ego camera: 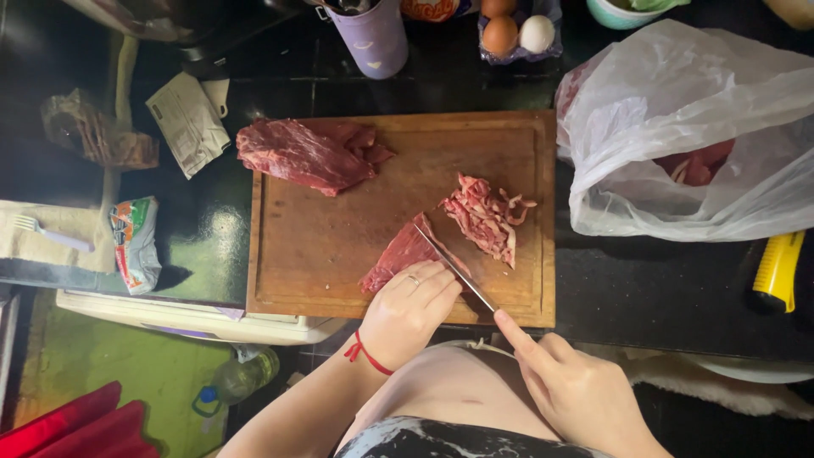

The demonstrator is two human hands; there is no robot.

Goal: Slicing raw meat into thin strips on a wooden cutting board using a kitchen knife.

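Observation:
A wooden cutting board (339, 229) lies on a dark counter. My left hand (409, 309) presses its curled fingers on a wedge of raw red meat (397, 253) at the board's near edge. My right hand (572, 386) grips a knife (455, 268), index finger along the spine, with the blade set against the meat's right side. To the right of the blade sits a pile of thin meat strips (486, 217). A large uncut slab of meat (303, 154) rests at the board's far left corner.
A white plastic bag (678, 110) holding more meat lies right of the board. Eggs (515, 34) in a tray and a lilac cup (375, 36) stand behind. A yellow tool (778, 270), paper packets (188, 121) and a fork (49, 231) on a cloth lie around.

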